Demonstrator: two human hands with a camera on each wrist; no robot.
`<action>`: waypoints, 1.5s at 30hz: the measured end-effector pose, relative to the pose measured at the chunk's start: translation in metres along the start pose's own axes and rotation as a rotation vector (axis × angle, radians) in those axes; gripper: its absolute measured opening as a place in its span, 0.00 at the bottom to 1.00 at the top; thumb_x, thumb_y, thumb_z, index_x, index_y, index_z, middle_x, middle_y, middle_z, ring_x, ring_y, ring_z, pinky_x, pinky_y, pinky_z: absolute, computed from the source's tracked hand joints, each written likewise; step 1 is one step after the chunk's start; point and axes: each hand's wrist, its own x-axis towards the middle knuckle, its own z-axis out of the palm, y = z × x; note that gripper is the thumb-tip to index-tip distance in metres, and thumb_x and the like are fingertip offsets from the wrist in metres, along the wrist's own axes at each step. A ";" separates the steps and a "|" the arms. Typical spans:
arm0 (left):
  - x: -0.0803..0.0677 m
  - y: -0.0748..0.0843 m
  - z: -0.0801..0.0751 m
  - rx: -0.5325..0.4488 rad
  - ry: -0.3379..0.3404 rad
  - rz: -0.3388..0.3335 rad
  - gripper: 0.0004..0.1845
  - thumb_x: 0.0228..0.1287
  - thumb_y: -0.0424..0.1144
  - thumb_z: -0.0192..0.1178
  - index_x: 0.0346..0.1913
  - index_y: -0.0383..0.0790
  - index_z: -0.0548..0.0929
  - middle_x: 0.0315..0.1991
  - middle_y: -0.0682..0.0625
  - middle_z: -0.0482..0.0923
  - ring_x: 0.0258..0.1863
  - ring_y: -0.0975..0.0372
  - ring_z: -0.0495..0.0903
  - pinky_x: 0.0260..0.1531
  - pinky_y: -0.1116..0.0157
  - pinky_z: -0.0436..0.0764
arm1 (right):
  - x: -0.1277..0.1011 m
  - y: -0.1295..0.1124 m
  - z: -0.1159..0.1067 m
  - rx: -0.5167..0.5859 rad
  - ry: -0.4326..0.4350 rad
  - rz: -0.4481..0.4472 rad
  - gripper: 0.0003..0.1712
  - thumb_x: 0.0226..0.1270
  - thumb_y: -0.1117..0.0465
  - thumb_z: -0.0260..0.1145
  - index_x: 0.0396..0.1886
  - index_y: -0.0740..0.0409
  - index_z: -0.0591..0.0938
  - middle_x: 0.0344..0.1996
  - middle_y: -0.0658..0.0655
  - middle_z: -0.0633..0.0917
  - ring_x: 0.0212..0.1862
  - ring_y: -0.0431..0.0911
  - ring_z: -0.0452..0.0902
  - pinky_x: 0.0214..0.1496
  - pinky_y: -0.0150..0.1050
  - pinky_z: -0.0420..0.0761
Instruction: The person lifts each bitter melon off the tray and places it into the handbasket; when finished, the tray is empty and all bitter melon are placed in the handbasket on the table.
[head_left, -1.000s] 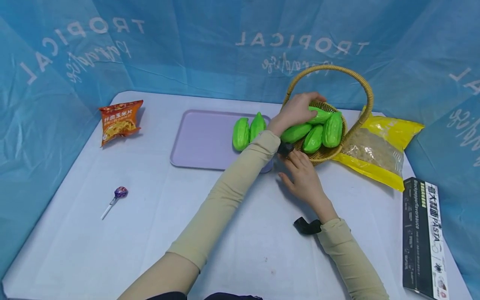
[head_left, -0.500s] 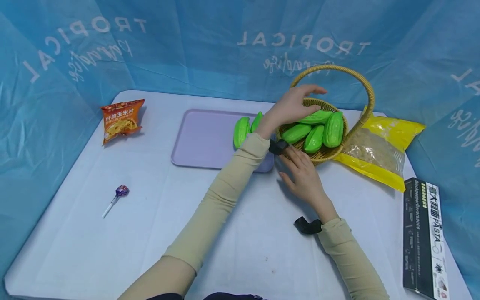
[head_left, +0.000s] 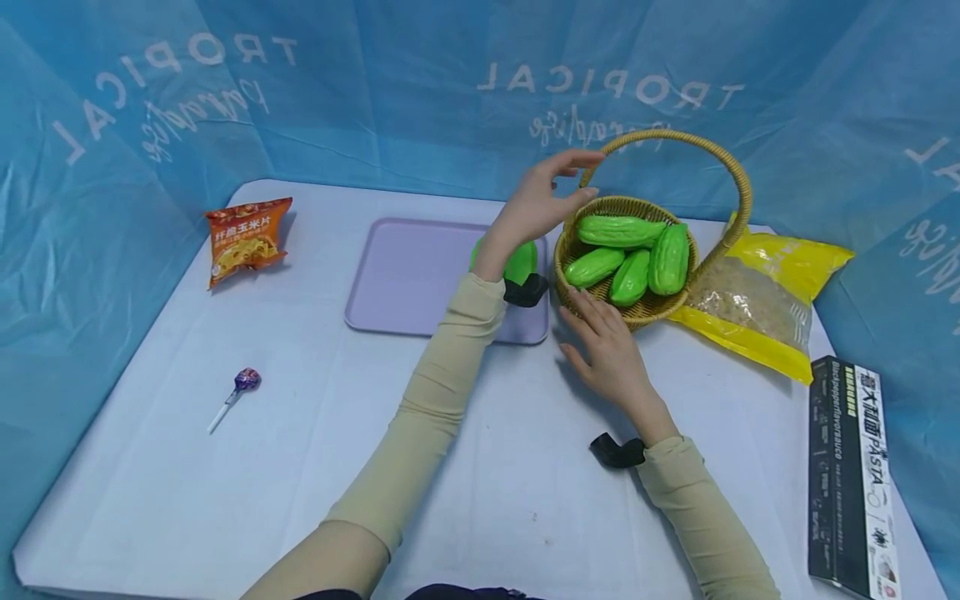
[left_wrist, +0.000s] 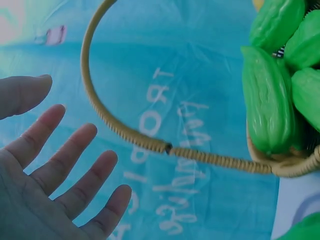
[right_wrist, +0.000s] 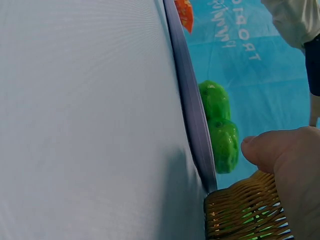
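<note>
My left hand (head_left: 528,204), fingers spread apart, hovers above the tray's right end beside the basket handle (head_left: 738,183). Nothing is in its palm in the left wrist view, where the handle (left_wrist: 125,132) arches past the fingertips. My right hand (head_left: 611,354) lies low at the front left of the wicker basket (head_left: 637,202), its extended fingers against the rim. Several bright green, ridged, bitter-melon-like vegetables (head_left: 667,258) lie in the basket. Two more like them (right_wrist: 225,145) rest on the lilac tray (head_left: 405,275), partly hidden behind my left wrist in the head view.
Right of the basket leans a yellow bag (head_left: 757,292) with a see-through window, and a black-and-white pasta box (head_left: 851,475) lies nearer. At left are an orange snack bag (head_left: 247,242) and a lollipop (head_left: 243,387). Blue printed cloth (head_left: 420,100) walls in the white table.
My left hand has let go of a green vegetable in the basket, risen, and moved left out over the tray. My right hand has stayed at the basket rim.
</note>
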 end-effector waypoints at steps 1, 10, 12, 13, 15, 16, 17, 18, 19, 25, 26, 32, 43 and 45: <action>-0.001 -0.003 -0.002 0.000 0.012 -0.010 0.25 0.68 0.46 0.59 0.68 0.56 0.71 0.68 0.59 0.69 0.68 0.64 0.67 0.66 0.63 0.68 | 0.000 0.000 0.000 -0.001 -0.002 0.004 0.32 0.60 0.60 0.70 0.64 0.63 0.75 0.70 0.63 0.68 0.71 0.58 0.63 0.72 0.55 0.61; -0.012 -0.035 -0.012 -0.026 0.139 -0.062 0.25 0.69 0.46 0.58 0.68 0.55 0.71 0.68 0.56 0.71 0.67 0.62 0.68 0.66 0.62 0.68 | 0.000 -0.001 -0.001 -0.002 -0.022 0.020 0.32 0.61 0.60 0.69 0.64 0.63 0.75 0.70 0.63 0.68 0.71 0.58 0.62 0.71 0.56 0.62; -0.015 -0.040 -0.012 -0.023 0.170 -0.070 0.25 0.69 0.46 0.59 0.68 0.54 0.72 0.67 0.55 0.71 0.67 0.60 0.68 0.64 0.61 0.70 | 0.000 -0.001 -0.001 0.000 -0.025 0.025 0.32 0.61 0.60 0.69 0.64 0.63 0.75 0.70 0.63 0.68 0.71 0.58 0.62 0.72 0.56 0.62; -0.016 -0.042 -0.013 -0.022 0.185 -0.081 0.24 0.69 0.45 0.59 0.67 0.54 0.72 0.67 0.54 0.71 0.66 0.60 0.68 0.63 0.61 0.71 | 0.001 -0.001 -0.001 0.000 -0.026 0.026 0.32 0.61 0.60 0.69 0.64 0.63 0.75 0.70 0.63 0.68 0.71 0.58 0.62 0.72 0.56 0.62; -0.018 -0.047 -0.013 -0.017 0.216 -0.103 0.24 0.69 0.44 0.58 0.67 0.53 0.72 0.67 0.53 0.72 0.66 0.59 0.69 0.62 0.60 0.73 | 0.001 -0.002 -0.001 0.003 -0.028 0.029 0.32 0.61 0.60 0.69 0.64 0.63 0.75 0.70 0.63 0.67 0.71 0.58 0.62 0.72 0.56 0.61; -0.020 -0.049 -0.013 -0.018 0.231 -0.120 0.24 0.69 0.43 0.59 0.67 0.53 0.72 0.67 0.53 0.72 0.66 0.58 0.69 0.61 0.60 0.73 | 0.001 -0.002 -0.001 0.004 -0.027 0.029 0.32 0.61 0.60 0.69 0.64 0.63 0.75 0.70 0.63 0.67 0.71 0.58 0.62 0.72 0.56 0.61; -0.021 -0.052 -0.013 -0.018 0.246 -0.131 0.24 0.70 0.43 0.58 0.67 0.53 0.72 0.67 0.52 0.72 0.66 0.58 0.69 0.61 0.59 0.74 | 0.000 -0.002 0.000 0.004 -0.027 0.030 0.32 0.61 0.60 0.69 0.64 0.63 0.75 0.70 0.63 0.67 0.71 0.58 0.62 0.72 0.56 0.61; -0.022 -0.055 -0.012 -0.021 0.257 -0.145 0.24 0.70 0.43 0.58 0.67 0.52 0.72 0.67 0.52 0.72 0.65 0.57 0.69 0.60 0.58 0.74 | 0.000 -0.002 0.000 0.005 -0.028 0.029 0.32 0.61 0.60 0.69 0.64 0.63 0.75 0.71 0.63 0.67 0.71 0.58 0.62 0.72 0.56 0.61; -0.024 -0.058 -0.012 -0.022 0.266 -0.159 0.24 0.70 0.43 0.58 0.67 0.52 0.72 0.67 0.52 0.72 0.65 0.57 0.69 0.60 0.58 0.74 | 0.000 -0.002 0.000 0.005 -0.028 0.029 0.32 0.61 0.60 0.69 0.64 0.63 0.75 0.70 0.63 0.67 0.71 0.58 0.62 0.72 0.55 0.61; -0.030 -0.073 -0.011 -0.035 0.307 -0.187 0.24 0.70 0.42 0.58 0.67 0.49 0.72 0.66 0.49 0.72 0.65 0.54 0.70 0.58 0.56 0.76 | 0.000 -0.001 0.000 0.004 -0.029 0.028 0.32 0.61 0.60 0.69 0.64 0.63 0.75 0.70 0.63 0.68 0.71 0.58 0.62 0.72 0.56 0.61; -0.031 -0.074 -0.011 -0.036 0.315 -0.185 0.24 0.70 0.42 0.58 0.67 0.49 0.72 0.66 0.49 0.72 0.65 0.53 0.70 0.58 0.55 0.76 | 0.000 -0.001 0.000 0.003 -0.030 0.029 0.32 0.61 0.60 0.69 0.64 0.63 0.75 0.70 0.63 0.68 0.71 0.58 0.62 0.72 0.56 0.61; -0.036 -0.082 -0.012 -0.048 0.356 -0.222 0.24 0.69 0.41 0.58 0.67 0.49 0.72 0.66 0.49 0.72 0.65 0.53 0.70 0.59 0.56 0.75 | 0.000 -0.001 0.000 0.003 -0.032 0.036 0.32 0.61 0.60 0.69 0.64 0.63 0.75 0.71 0.63 0.67 0.72 0.58 0.61 0.72 0.56 0.61; -0.048 -0.099 -0.010 -0.067 0.397 -0.394 0.23 0.68 0.41 0.59 0.65 0.47 0.74 0.67 0.46 0.70 0.68 0.48 0.67 0.63 0.53 0.72 | 0.000 0.000 0.001 0.003 -0.031 0.026 0.32 0.61 0.60 0.69 0.65 0.63 0.74 0.71 0.63 0.67 0.71 0.58 0.61 0.72 0.56 0.61; -0.050 -0.101 -0.010 -0.067 0.404 -0.400 0.23 0.67 0.40 0.59 0.65 0.47 0.74 0.67 0.45 0.70 0.67 0.48 0.67 0.62 0.52 0.72 | 0.000 0.000 0.001 0.004 -0.028 0.022 0.32 0.60 0.61 0.69 0.65 0.63 0.74 0.71 0.63 0.67 0.71 0.58 0.61 0.72 0.56 0.61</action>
